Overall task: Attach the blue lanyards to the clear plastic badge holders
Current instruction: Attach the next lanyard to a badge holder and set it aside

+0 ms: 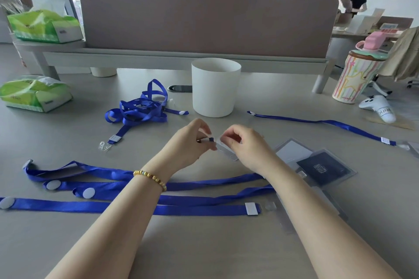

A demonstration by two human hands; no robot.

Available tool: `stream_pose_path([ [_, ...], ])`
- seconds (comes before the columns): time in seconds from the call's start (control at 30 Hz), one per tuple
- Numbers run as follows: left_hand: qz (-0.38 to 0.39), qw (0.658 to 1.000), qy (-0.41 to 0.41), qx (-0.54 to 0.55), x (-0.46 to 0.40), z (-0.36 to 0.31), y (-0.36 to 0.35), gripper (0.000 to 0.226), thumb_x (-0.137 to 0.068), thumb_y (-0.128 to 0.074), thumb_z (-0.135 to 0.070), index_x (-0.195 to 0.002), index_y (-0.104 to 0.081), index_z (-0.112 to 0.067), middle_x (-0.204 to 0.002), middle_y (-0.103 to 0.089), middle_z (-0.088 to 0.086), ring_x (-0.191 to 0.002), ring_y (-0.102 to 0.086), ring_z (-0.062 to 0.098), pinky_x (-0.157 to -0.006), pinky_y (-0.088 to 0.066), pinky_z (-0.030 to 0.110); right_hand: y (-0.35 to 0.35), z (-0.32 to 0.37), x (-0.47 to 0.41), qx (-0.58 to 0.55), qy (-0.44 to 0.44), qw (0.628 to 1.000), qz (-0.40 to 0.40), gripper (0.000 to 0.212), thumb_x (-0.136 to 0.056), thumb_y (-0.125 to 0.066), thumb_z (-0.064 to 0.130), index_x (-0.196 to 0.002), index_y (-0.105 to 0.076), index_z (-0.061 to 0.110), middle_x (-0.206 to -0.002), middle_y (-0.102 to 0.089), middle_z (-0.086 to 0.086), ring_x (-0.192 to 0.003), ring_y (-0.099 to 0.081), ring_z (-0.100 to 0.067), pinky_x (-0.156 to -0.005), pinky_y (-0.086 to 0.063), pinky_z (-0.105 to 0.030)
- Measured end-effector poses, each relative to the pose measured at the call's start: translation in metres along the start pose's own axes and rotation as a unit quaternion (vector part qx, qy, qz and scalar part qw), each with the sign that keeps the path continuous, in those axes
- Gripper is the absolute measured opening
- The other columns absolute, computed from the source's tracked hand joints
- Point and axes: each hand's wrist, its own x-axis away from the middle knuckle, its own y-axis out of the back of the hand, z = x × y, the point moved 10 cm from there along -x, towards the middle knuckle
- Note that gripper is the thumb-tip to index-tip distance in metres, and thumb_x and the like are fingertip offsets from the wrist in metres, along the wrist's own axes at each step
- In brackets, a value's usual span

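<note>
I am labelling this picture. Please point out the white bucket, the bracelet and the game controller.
white bucket [214, 90], head view, front wall.
bracelet [150, 178], head view, beads on the left wrist.
game controller [379, 107], head view, white body.

Over the grey table [68, 244], the left hand [190, 142] pinched the small blue end of a lanyard [211, 139] while the right hand [244, 145] gripped the top edge of a clear badge holder [226, 152], the two pieces meeting between the fingertips. Several flat lanyards [68, 205] lay stretched under both forearms, a tangled heap of lanyards [140, 108] sat beyond the left hand, and a single lanyard [328, 123] ran off to the right. A stack of badge holders [322, 169] lay just right of the right wrist. A white tub [215, 88] stood behind the hands, with a beaded bracelet [150, 178] on the left wrist
</note>
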Motion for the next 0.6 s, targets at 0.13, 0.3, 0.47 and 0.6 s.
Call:
stream_pose_path([
  [0.13,-0.009,0.995,-0.009,-0.100,-0.002,0.002,0.005,0.014,-0.096,-0.045,-0.022,-0.107,-0.052,-0.018,-0.082,-0.067,-0.005,-0.062,-0.053,0.010,-0.055,-0.041,0.025,0.034,-0.015,-0.002,0.016,-0.017,0.989,-0.147,0.014,-0.095,-0.047,0.022,-0.095,-0.055,0.010,-0.087,-0.054,0.003,-0.077,-0.049,-0.011,-0.055,-0.033,-0.007],
  [0.3,-0.066,0.931,0.005,-0.359,-0.001,0.012,0.019,0.023,-0.099,-0.038,-0.021,-0.112,-0.054,-0.011,-0.109,-0.059,0.008,-0.105,-0.051,0.024,-0.078,-0.049,0.036,0.073,-0.061,0.010,-0.118,-0.136,0.944,-0.277,0.017,-0.098,-0.039,0.023,-0.098,-0.049,0.009,-0.076,-0.052,0.004,-0.074,-0.052,-0.018,-0.061,-0.038,-0.027],
  [0.47,-0.205,0.938,0.007,-0.278,0.006,0.006,0.056,0.027,-0.098,-0.037,-0.024,-0.098,-0.061,-0.011,-0.095,-0.059,0.008,-0.088,-0.053,0.028,-0.067,-0.041,0.032,0.065,-0.088,0.015,-0.257,-0.238,0.899,-0.263,0.016,-0.100,-0.032,0.021,-0.102,-0.044,0.011,-0.071,-0.060,0.002,-0.054,-0.055,-0.010,-0.047,-0.043,-0.020],
  [0.6,-0.191,0.969,0.013,0.159,0.002,0.004,0.053,0.027,-0.097,-0.036,-0.010,-0.084,-0.059,-0.016,-0.064,-0.061,-0.001,-0.051,-0.047,0.012,-0.048,-0.039,0.018,0.031,-0.072,0.005,-0.320,-0.241,0.901,-0.169,0.011,-0.101,-0.033,0.022,-0.100,-0.041,0.014,-0.075,-0.065,-0.001,-0.061,-0.062,-0.011,-0.045,-0.048,-0.018],
])
